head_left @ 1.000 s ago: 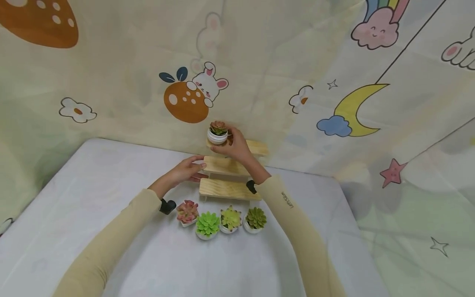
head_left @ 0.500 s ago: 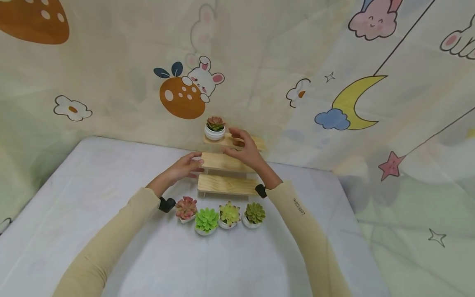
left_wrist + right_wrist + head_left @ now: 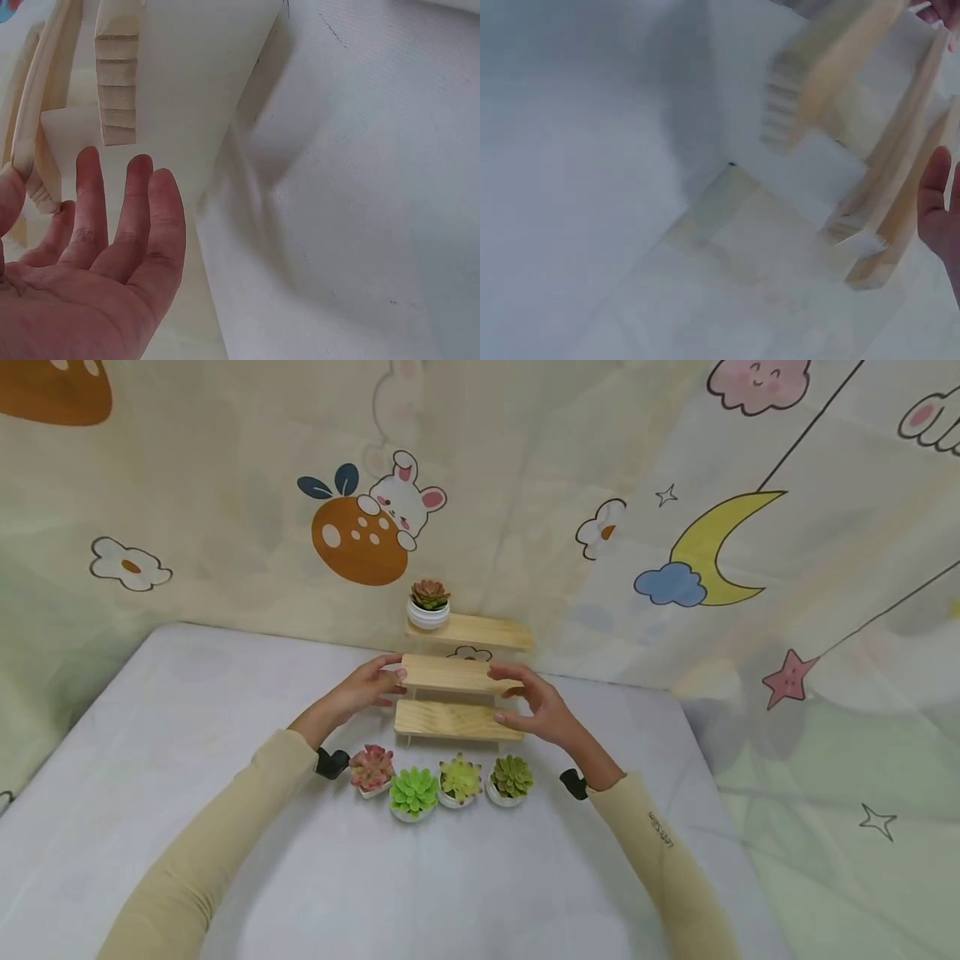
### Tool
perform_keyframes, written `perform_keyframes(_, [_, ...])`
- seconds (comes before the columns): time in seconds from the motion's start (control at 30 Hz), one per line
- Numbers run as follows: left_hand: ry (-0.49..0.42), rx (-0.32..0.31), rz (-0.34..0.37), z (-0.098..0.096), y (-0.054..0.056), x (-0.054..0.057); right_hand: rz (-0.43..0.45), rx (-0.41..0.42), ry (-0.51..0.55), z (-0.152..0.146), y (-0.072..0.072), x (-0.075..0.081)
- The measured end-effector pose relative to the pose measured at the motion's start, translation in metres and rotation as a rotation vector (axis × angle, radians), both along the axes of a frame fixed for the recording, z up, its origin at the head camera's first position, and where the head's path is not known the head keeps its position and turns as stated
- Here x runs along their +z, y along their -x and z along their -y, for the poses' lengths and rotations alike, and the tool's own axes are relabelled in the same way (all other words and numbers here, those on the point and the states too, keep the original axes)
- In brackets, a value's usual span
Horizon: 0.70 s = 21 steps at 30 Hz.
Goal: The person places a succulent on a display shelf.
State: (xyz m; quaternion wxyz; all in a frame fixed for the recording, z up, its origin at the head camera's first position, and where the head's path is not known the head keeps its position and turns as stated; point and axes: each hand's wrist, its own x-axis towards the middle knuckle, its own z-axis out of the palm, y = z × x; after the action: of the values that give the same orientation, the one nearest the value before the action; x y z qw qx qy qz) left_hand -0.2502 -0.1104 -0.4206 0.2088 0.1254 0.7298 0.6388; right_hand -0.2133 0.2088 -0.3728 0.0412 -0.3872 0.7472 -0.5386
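A three-tier wooden display stand (image 3: 450, 720) stands at the back of the table. My left hand (image 3: 358, 687) holds the left end of its middle tier; in the left wrist view the thumb and index finger are at the plank's end (image 3: 45, 180), the other fingers extended. My right hand (image 3: 536, 706), with nothing in it, hovers by the stand's right side, fingers loosely bent and apart. A reddish-green potted succulent (image 3: 429, 605) in a white ribbed pot sits on the left end of the top tier (image 3: 487, 632).
In front of the stand are a pink succulent (image 3: 371, 768), a bright green succulent (image 3: 413, 792), a yellow-green succulent (image 3: 460, 779) and a dark green succulent (image 3: 511, 779), all in white pots. A printed cloth backdrop (image 3: 510, 510) hangs behind the white table (image 3: 450, 893).
My right hand has let go of the reddish-green succulent on the top tier and drawn back toward the right and nearer me. The left hand has stayed at the middle tier.
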Motion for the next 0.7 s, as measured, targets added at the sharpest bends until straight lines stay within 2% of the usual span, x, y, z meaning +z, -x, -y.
perform_keyframes(0.1, [0.002, 0.0, -0.006, -0.001, 0.001, 0.003, 0.0, 0.03, -0.021, -0.019, -0.013, -0.009])
perform_keyframes(0.3, [0.005, -0.006, 0.003, 0.001, 0.003, 0.004, -0.012, 0.018, -0.091, -0.046, -0.034, -0.029])
perform_keyframes(0.5, [0.005, 0.002, 0.02, 0.004, 0.004, -0.001, 0.079, 0.038, -0.138, -0.053, -0.047, -0.047])
perform_keyframes(0.7, [-0.011, -0.008, 0.025, 0.002, 0.005, -0.003, 0.163, 0.0, -0.28, -0.055, -0.057, -0.062])
